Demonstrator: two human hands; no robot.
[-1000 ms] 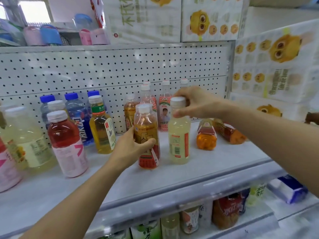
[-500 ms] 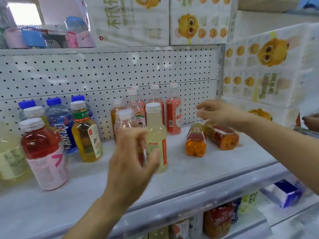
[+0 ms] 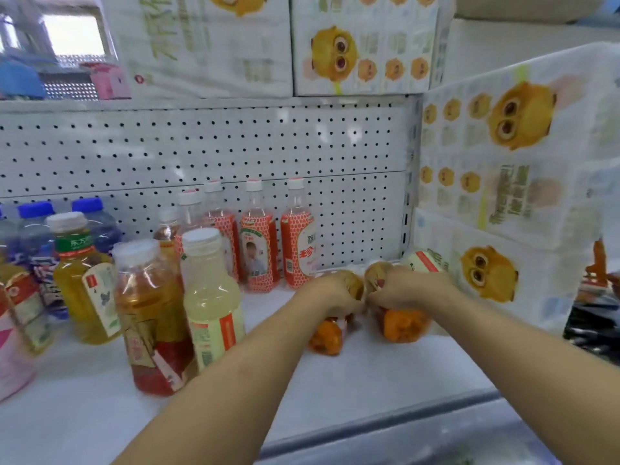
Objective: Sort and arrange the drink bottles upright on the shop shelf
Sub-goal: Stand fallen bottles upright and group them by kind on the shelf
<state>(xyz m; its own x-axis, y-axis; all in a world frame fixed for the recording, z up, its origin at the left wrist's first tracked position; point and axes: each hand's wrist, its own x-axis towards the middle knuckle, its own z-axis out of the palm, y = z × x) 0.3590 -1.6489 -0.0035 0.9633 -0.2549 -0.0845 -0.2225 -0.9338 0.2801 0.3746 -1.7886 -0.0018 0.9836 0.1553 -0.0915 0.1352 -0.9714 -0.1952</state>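
Two orange-bottomed tea bottles lie on their sides at the right end of the white shelf (image 3: 352,380). My left hand (image 3: 330,292) grips the left lying bottle (image 3: 326,337). My right hand (image 3: 407,290) grips the right lying bottle (image 3: 404,325). Both hands cover most of each bottle, so only the orange bases show. To the left stand an amber tea bottle (image 3: 151,317) and a pale yellow juice bottle (image 3: 213,297), both upright. Red-labelled bottles (image 3: 258,243) stand in a row against the pegboard.
A yellow-green tea bottle (image 3: 84,276), blue-capped water bottles (image 3: 37,229) and a pink-labelled bottle (image 3: 13,347) stand at the left. Tissue packs with a yellow cartoon face (image 3: 510,182) wall off the right side. A white-capped bottle (image 3: 424,261) lies behind my right hand.
Both hands left the upright amber and pale yellow bottles and moved right. Each now grips one of the lying orange bottles. The view has shifted closer and to the right.
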